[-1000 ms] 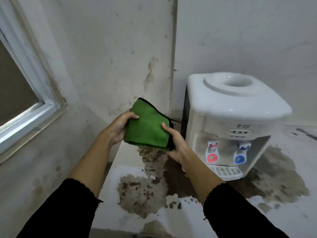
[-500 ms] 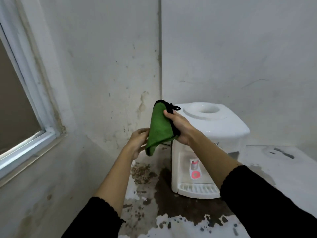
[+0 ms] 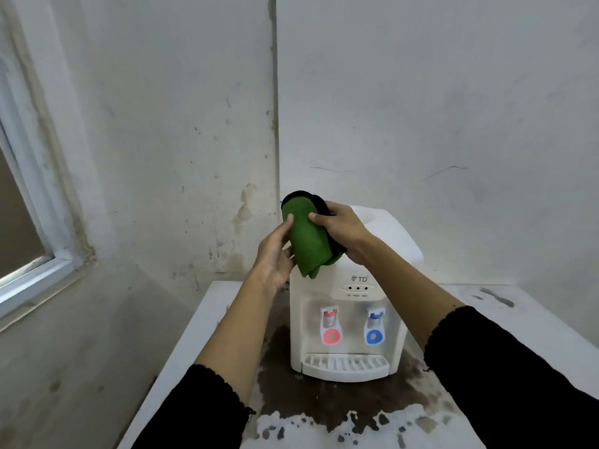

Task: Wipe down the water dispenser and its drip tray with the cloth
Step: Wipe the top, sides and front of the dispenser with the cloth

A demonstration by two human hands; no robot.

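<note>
Item: green cloth, folded, black-edged, centre of frame, held in the air before the upper left corner of the water dispenser; contact with the casing cannot be told.

Right hand: fingers curled round the cloth's upper right edge, thumb pressed onto the green face. Left hand: fingers bent behind the cloth's left side, thumb tip on its face, a looser hold.

Dispenser: white countertop unit, centre-right, on a stained white counter. Bottle well in the top, mostly hidden by the right hand; no bottle is fitted, contents not visible. Red tap and blue tap on the front recess.

Drip tray: slotted, at the base, lower centre; any water beneath the grille cannot be seen.

Risks, as judged:
- The cloth pressed across the front may push a tap lever and release water.
- The tray looks loosely seated; a hard wipe could dislodge it and spill whatever it holds.
- The unit looks light; sideways pressure near the top may slide it on the counter.
- The loose lower fold may drag over the dark counter stain and carry dirt onto the casing.
</note>
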